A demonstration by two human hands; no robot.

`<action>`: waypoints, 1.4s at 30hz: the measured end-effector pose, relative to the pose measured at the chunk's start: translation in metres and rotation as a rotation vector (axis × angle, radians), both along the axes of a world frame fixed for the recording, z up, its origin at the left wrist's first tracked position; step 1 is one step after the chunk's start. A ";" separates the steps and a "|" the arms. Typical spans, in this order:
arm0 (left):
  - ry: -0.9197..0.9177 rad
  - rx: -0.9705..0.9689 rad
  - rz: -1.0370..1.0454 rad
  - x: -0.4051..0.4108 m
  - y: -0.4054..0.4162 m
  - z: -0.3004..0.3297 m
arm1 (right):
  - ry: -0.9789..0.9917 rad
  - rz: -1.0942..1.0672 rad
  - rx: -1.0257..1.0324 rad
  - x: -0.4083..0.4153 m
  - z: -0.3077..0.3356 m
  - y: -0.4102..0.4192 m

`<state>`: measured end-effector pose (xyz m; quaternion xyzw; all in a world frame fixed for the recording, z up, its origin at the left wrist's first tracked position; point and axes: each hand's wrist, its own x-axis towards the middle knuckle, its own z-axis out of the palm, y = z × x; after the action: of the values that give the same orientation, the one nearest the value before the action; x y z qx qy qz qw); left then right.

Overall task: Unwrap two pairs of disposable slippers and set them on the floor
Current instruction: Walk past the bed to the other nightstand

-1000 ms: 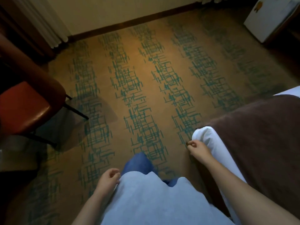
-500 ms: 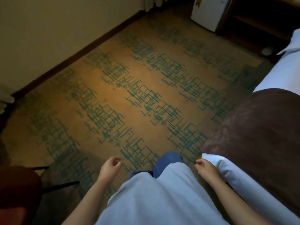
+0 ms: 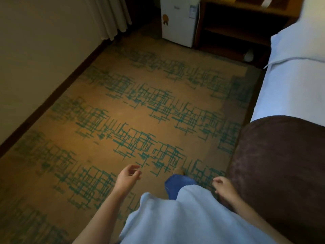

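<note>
- Slippers: none can be made out anywhere in the head view; no wrapper or packet shows on the carpet (image 3: 123, 120), on the bed or in either hand.
- Left hand (image 3: 127, 177): held above the carpet, fingers loosely curled, thumb near the fingertips, grasping nothing.
- Right hand (image 3: 224, 188): low, just beside the brown blanket (image 3: 281, 164), fingers curled inward, holding nothing; whether it touches the blanket cannot be told.
- Between the hands: light blue shirt (image 3: 184, 217) fills the lower centre; a blue trouser leg (image 3: 177, 185) juts out past its hem, with what looks like a bare foot at its far end, blurred.
- Carpet: tan with bands of teal crosshatch; a warm patch of light falls near the centre.
- Bed: white sheet (image 3: 290, 88) on the right, the brown blanket draped over its near end; a white pillow (image 3: 302, 41) at the far end.
- Containers: dark wooden shelf unit (image 3: 233, 23) at the far side, beside the bed head. Its middle compartment appears dark; contents cannot be told. A pale rounded thing sits at its foot, too blurred to identify. Small items on top, cut off by the frame edge.
- White mini fridge (image 3: 177, 22) stands touching or just beside the shelf unit's left side, door shut, a sticker on the front.
- Pale curtain (image 3: 114, 16) hangs at the far left, against the cream wall (image 3: 44, 50) with its dark skirting.
</note>
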<state>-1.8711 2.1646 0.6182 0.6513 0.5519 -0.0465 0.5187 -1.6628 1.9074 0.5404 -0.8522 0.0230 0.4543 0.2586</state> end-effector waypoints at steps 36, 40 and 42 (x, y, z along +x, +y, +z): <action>-0.023 -0.020 -0.438 0.783 0.256 -0.005 | -0.024 -0.285 -0.106 0.591 0.039 0.182; 0.072 -0.044 -0.486 0.822 0.245 -0.009 | -0.050 -0.274 -0.057 0.690 0.050 0.190; 0.125 -0.051 -0.496 0.836 0.247 -0.016 | -0.041 -0.267 -0.023 0.738 0.053 0.199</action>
<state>-1.0351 2.4120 0.6026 0.7492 0.4050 -0.2263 0.4726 -0.9246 2.1062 0.5933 -0.8536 0.1363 0.3981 0.3073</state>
